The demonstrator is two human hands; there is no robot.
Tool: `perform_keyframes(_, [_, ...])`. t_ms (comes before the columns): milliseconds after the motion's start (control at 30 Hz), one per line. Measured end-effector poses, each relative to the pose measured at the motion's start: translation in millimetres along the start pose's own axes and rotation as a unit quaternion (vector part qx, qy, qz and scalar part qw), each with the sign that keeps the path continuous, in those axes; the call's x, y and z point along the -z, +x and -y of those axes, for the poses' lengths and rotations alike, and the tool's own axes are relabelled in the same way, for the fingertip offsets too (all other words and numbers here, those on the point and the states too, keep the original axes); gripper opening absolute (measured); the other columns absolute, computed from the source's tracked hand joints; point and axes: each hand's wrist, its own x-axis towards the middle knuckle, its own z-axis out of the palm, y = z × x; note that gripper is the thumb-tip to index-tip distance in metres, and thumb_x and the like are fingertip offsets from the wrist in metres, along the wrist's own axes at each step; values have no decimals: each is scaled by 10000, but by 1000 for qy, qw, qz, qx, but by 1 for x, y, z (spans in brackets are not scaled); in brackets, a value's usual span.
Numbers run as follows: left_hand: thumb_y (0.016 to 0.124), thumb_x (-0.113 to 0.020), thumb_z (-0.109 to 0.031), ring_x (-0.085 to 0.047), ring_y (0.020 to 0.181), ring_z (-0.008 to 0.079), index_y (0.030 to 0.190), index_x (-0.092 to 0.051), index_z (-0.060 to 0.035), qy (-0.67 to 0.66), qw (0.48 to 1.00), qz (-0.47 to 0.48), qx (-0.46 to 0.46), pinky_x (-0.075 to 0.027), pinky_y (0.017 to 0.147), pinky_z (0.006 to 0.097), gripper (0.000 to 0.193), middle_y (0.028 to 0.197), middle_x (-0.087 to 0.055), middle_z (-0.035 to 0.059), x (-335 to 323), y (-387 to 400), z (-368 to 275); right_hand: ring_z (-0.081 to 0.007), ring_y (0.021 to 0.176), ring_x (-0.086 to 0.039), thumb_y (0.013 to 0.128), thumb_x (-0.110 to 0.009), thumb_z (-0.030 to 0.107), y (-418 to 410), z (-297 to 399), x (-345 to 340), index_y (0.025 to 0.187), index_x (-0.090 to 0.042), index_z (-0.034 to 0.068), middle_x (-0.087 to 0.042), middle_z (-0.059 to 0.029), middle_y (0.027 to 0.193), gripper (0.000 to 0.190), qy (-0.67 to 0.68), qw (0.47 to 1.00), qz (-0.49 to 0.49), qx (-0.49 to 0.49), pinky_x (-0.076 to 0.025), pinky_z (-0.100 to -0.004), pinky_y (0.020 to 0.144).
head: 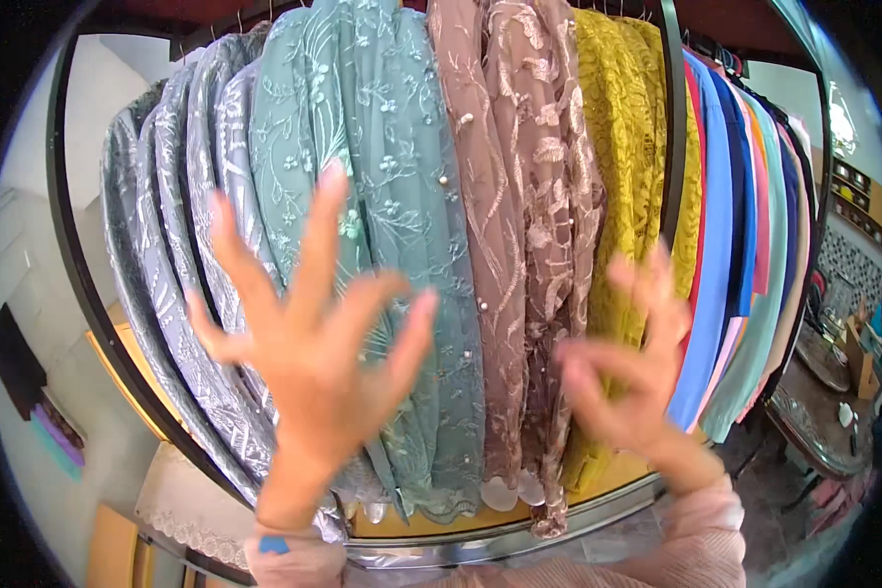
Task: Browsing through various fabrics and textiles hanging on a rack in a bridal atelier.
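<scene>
Both hands are raised, somewhat blurred, before a rack of hanging embroidered fabrics. My left hand (pixel 316 323) has its fingers spread and holds nothing, in front of the silver-grey fabric (pixel 169 294) and the teal floral fabric (pixel 404 184). My right hand (pixel 625 353) is also empty, thumb and index finger near each other and the other fingers raised, in front of the mustard-yellow lace fabric (pixel 617 95). Between the hands hangs brown-mauve fabric with raised embroidery and pearl-like beads (pixel 500 242). Neither hand visibly touches the fabrics.
Black rack posts (pixel 672 147) frame the fabrics. Colourful garments (pixel 716 220) hang at the right. Beyond them stands a dark table (pixel 808 419) with items on it. A metal edge (pixel 588 518) runs below the fabrics. Folded cloths (pixel 55 434) show at the far left, and a lace-edged cloth (pixel 184 500) lower left.
</scene>
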Motion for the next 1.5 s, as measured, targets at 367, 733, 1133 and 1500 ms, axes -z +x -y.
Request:
perform_keyframes(367, [721, -609, -271, -192, 1347, 337, 815, -698, -112, 75, 996, 27, -34, -150, 929, 671, 205, 1362, -427, 83, -78, 209, -34, -325, 1311, -260, 698, -608, 345, 246, -66, -5, 858, -674, 10, -362, -184, 1378, 377, -156, 984, -61, 58, -244, -615, 915])
perform_keyframes(733, [698, -633, -197, -213, 1350, 310, 909, -691, -71, 272, 959, 18, -75, -124, 987, 661, 253, 1301, -476, 51, -107, 210, 0, -321, 1338, -208, 685, -663, 471, 256, -126, -3, 1029, -667, 56, -377, -155, 1357, 539, -108, 955, -82, 263, -187, -673, 976])
perform_keyframes(1133, [712, -638, -200, -217, 1343, 328, 973, -688, -138, 228, 972, 32, -46, -167, 953, 678, 273, 1361, -429, 59, -127, 215, -10, -326, 1262, -304, 656, -626, 472, 251, -149, -43, 832, -728, 101, -478, -157, 1242, 422, 51, 958, -185, 214, -181, -655, 987])
perform_keyframes(1500, [735, -593, -179, -209, 1342, 362, 928, -710, -218, 132, 987, 74, -56, -161, 931, 732, 229, 1382, -400, 86, -122, 221, -19, -318, 1288, -261, 664, -619, 438, 245, -101, -66, 917, -682, 54, -469, -148, 1254, 464, -62, 976, -200, 63, -183, -660, 962])
